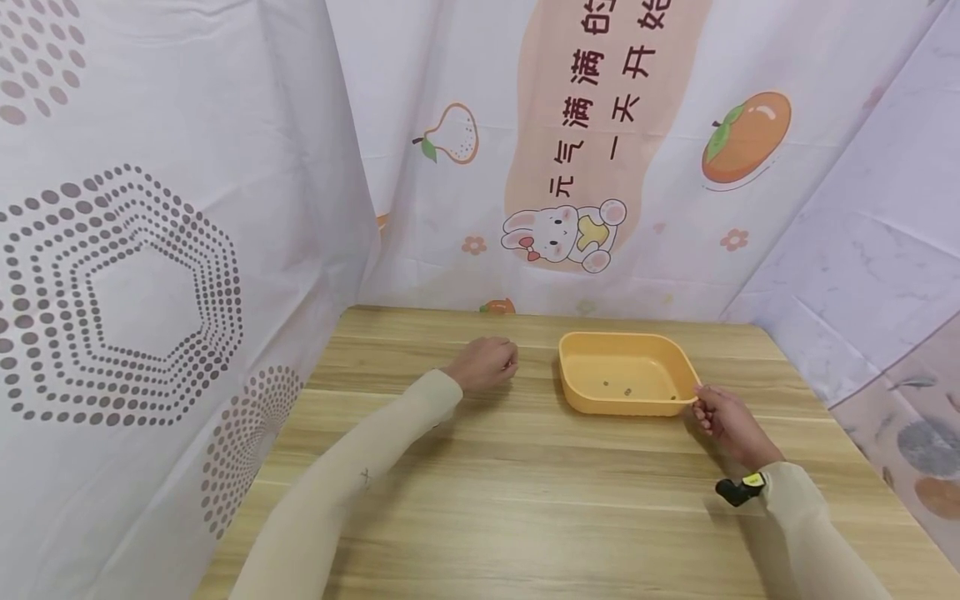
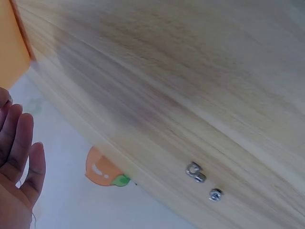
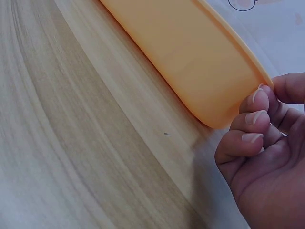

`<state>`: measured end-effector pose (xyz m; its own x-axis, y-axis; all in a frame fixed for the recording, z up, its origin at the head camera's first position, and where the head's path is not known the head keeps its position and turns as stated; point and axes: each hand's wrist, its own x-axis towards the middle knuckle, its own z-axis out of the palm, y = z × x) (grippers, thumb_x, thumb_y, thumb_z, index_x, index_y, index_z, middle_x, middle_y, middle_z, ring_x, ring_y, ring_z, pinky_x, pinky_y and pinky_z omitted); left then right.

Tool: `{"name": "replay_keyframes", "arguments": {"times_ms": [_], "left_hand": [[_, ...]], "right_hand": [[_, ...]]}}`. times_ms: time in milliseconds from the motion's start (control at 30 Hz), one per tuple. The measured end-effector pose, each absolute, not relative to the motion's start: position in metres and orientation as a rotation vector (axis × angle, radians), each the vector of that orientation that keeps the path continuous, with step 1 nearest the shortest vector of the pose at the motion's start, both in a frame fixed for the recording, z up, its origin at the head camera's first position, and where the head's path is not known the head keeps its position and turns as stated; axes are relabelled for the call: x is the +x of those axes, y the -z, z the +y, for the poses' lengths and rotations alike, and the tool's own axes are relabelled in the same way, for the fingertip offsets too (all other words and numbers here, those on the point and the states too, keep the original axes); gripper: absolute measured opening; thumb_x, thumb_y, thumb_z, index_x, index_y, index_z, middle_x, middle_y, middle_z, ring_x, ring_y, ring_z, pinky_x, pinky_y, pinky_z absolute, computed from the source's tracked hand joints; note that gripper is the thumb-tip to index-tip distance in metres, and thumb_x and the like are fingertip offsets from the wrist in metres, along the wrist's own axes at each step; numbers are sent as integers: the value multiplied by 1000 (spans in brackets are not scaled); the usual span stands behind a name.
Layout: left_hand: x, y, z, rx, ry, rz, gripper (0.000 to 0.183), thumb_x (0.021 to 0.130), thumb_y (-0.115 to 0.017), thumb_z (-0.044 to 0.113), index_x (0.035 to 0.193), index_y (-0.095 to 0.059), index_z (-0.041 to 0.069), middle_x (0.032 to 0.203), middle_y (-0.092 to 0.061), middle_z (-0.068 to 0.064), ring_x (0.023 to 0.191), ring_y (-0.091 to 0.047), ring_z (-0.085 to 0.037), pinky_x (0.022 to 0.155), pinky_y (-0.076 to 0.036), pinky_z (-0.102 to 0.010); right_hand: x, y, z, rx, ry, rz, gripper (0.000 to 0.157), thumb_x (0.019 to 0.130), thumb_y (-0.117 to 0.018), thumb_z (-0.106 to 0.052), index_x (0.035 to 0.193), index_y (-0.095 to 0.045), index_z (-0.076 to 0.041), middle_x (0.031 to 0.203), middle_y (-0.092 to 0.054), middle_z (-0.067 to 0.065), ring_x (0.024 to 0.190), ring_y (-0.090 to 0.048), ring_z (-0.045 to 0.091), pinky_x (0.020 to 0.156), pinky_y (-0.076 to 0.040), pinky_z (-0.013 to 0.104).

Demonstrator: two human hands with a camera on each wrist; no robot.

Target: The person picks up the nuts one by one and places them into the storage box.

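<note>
Fingers (image 3: 248, 117) of the right hand (image 1: 726, 423) curl against the near right corner of the tray (image 1: 592, 398), with the thumb over its rim, so the hand pinches that corner. In the right wrist view 3 fingertips press the tray's outer wall and the thumb lies behind the rim. A small black and yellow device (image 1: 738, 489) sits at that wrist, where the beige sleeve (image 1: 806, 533) begins.

The tray is orange, shallow and rounded at its corners. It stands on the wooden table (image 1: 525, 500), right of the middle and toward the far edge. At least 2 small dark bits (image 1: 617, 387) lie on its floor; they are too small to tell what they are.

Left of the tray, apart from it, the left hand (image 1: 487, 363) rests on the table with its fingers loosely curled in the head view. It holds nothing. The left wrist view shows its fingers (image 2: 21, 143) straight and close together, and an orange edge of the tray at the top left corner of that view.

That same view shows 2 small metal screws (image 2: 204, 182) lying on the table just beside each other, near its far edge. Nothing lies between them and the hand.

Printed cloths hang round the table: grey dotted hexagons (image 1: 127, 292) on the left, a rabbit (image 1: 564, 236), a pear (image 1: 453, 135), an orange fruit (image 1: 746, 137) and a strip of characters (image 1: 611, 92) on the far side, and a marbled cloth (image 1: 877, 250) on the right.
</note>
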<state>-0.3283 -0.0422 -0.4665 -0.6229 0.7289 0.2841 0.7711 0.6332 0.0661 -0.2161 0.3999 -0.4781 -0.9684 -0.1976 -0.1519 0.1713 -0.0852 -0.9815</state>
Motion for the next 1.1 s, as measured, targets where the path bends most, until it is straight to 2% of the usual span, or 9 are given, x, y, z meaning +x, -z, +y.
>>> {"name": "replay_keyframes", "arguments": {"times_ms": [233, 567, 1100], "left_hand": [[-328, 465, -32, -1234, 262, -2639, 12, 92, -55, 20, 90, -66, 15, 85, -62, 7, 73, -55, -3, 66, -46, -17], [-331, 466, -17, -1244, 254, -2630, 11, 90, -56, 19, 87, -66, 16, 80, -59, 9, 69, -52, -2, 63, -44, -16], [-328, 459, 2, -1293, 259, -2606, 11, 91, -55, 19, 87, -65, 16, 80, -58, 9, 68, -52, -3, 62, -44, -17]], "right_hand": [[-218, 480, 400, -19, 2130, 1954, 29, 104, -37, -22, 87, -49, -2, 69, -52, 0, 57, -45, 9, 50, -40, 23], [-218, 479, 399, 9, 2122, 1972, 27, 104, -39, -22, 91, -48, 1, 68, -52, 0, 56, -45, 9, 50, -41, 23], [-217, 478, 401, -27, 2141, 1952, 29, 104, -37, -20, 87, -48, 0, 68, -52, 1, 56, -45, 10, 49, -40, 23]]}}
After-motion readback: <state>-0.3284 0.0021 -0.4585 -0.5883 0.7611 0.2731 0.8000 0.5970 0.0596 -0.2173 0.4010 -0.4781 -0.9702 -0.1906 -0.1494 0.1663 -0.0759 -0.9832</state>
